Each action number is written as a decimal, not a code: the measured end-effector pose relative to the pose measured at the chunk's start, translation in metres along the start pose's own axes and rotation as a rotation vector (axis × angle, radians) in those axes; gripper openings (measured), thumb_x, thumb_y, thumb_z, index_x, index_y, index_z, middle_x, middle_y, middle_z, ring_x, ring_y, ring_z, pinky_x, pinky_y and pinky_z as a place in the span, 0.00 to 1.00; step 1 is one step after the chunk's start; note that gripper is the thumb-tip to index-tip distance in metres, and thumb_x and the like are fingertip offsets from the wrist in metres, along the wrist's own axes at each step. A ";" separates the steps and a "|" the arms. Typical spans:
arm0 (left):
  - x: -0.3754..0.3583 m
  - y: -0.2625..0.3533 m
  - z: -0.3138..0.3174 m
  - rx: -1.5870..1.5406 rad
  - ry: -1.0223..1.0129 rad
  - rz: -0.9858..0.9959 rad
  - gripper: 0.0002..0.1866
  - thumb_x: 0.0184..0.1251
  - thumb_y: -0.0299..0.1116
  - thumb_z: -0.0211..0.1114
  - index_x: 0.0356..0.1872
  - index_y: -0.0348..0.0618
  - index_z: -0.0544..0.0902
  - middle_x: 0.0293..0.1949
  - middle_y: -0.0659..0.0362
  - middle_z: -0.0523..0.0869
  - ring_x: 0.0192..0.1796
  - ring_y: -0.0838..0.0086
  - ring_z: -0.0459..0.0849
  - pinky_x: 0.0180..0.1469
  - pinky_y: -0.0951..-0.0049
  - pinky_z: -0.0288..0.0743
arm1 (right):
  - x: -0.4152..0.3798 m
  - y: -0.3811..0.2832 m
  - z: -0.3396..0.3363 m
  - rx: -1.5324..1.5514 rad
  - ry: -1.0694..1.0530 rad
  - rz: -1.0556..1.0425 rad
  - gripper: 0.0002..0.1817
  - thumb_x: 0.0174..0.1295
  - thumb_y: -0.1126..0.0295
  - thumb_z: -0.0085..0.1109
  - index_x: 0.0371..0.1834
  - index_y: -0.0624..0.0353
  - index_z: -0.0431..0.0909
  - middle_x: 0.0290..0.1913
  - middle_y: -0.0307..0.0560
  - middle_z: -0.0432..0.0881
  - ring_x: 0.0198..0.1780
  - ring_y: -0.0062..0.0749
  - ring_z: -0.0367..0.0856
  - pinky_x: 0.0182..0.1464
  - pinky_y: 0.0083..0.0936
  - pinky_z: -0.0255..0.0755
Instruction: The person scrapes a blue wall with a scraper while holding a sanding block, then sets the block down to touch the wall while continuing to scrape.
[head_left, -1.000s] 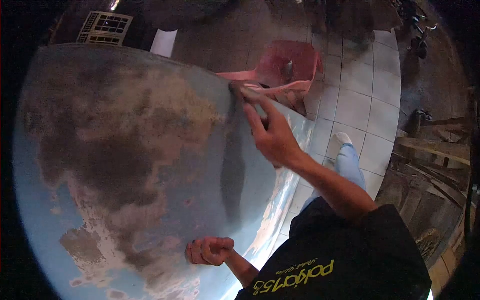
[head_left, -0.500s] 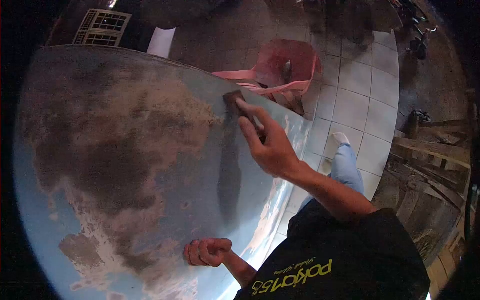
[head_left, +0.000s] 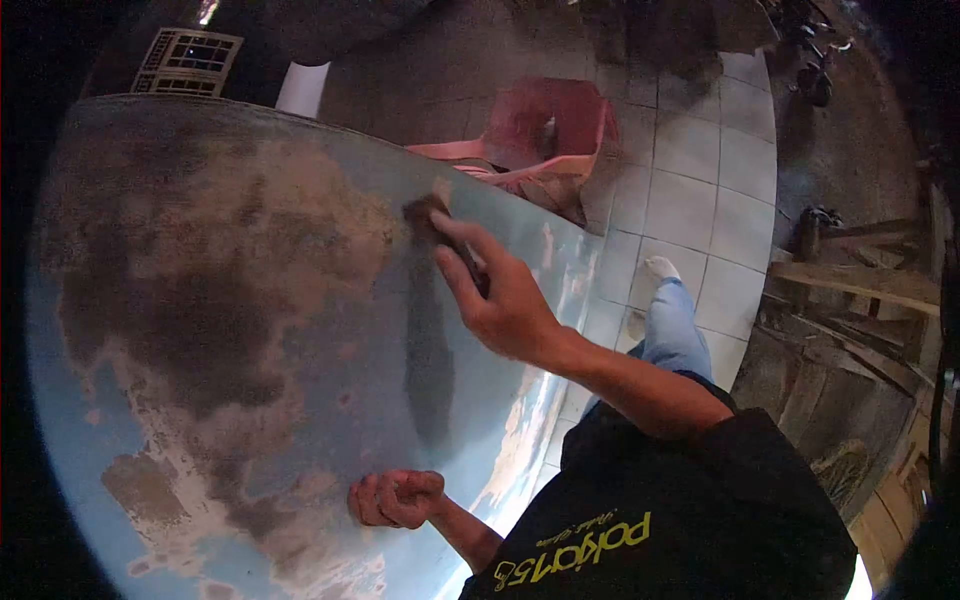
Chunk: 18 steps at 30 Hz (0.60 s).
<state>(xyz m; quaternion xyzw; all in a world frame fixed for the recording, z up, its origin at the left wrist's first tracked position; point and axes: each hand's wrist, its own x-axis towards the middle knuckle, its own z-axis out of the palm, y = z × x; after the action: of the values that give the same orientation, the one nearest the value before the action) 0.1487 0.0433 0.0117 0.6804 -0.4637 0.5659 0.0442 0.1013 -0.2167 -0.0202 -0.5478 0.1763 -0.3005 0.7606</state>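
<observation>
In the head view, my right hand (head_left: pixel 510 305) is closed around a small dark sanding block (head_left: pixel 428 212), with the fingers stretched along it. The block lies against a broad, curved painted panel (head_left: pixel 340 400), close to its far edge. Pale blue paint on the panel is broken by brown, grey and whitish worn patches. My left hand (head_left: pixel 397 498) rests on the panel nearer my body, curled into a fist. Nothing sticks out of that fist, and its palm side is hidden. A dark shadow runs down the panel below the block.
Just beyond the panel's edge stands a red plastic chair (head_left: pixel 540 130) on white floor tiles (head_left: pixel 690 190). My leg in light blue jeans (head_left: pixel 675 330) is beside the panel. Wooden pieces (head_left: pixel 860 290) are stacked on the right. A window frame (head_left: pixel 188 62) shows at upper left.
The sanding block and my right hand have moved slightly left and toward my body, exposing a light patch near the edge. My left fist stays on the panel. The whole view has shifted slightly.
</observation>
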 end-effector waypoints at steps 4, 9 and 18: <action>0.003 0.000 0.003 0.013 -0.007 0.012 0.08 0.66 0.33 0.56 0.34 0.38 0.77 0.38 0.53 0.78 0.46 0.60 0.78 0.51 0.54 0.72 | -0.001 0.005 0.012 -0.033 0.061 -0.123 0.23 0.72 0.63 0.48 0.68 0.57 0.63 0.35 0.59 0.82 0.29 0.36 0.80 0.34 0.34 0.75; -0.002 -0.003 0.002 -0.001 0.019 0.028 0.08 0.67 0.33 0.56 0.35 0.39 0.78 0.39 0.53 0.79 0.47 0.60 0.79 0.51 0.54 0.72 | -0.007 -0.005 0.004 0.001 -0.089 0.095 0.23 0.72 0.64 0.46 0.68 0.56 0.63 0.40 0.61 0.82 0.33 0.40 0.83 0.37 0.35 0.76; 0.002 -0.001 0.002 0.011 0.013 0.029 0.07 0.67 0.31 0.57 0.35 0.38 0.78 0.38 0.52 0.79 0.45 0.60 0.79 0.50 0.56 0.73 | -0.005 0.009 0.016 -0.017 0.073 -0.039 0.23 0.73 0.64 0.46 0.69 0.58 0.60 0.28 0.48 0.77 0.23 0.21 0.72 0.26 0.25 0.69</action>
<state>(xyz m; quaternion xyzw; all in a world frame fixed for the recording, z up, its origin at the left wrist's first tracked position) 0.1503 0.0413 0.0132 0.6702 -0.4700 0.5733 0.0354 0.1094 -0.1993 -0.0232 -0.5461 0.1956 -0.3338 0.7430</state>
